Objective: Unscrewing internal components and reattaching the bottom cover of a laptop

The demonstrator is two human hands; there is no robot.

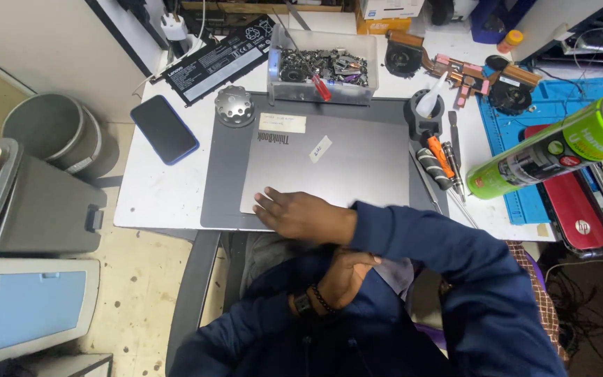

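Navy sleeves cross near the body: the left hand (342,276), wearing a watch and bead bracelet, is curled loosely at the chest and holds nothing visible. Beyond it, the right hand (301,215) reaches across and lies flat, fingers spread, on the closed grey laptop (329,164). From that hand the lid stretches toward 1 o'clock, long axis running 9 to 3 across the bench (155,188).

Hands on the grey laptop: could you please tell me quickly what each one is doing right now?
Right hand: open, flat on the closed grey laptop, holding nothing.
Left hand: drawn back against the blue sleeve, off the desk; grip cannot be told.
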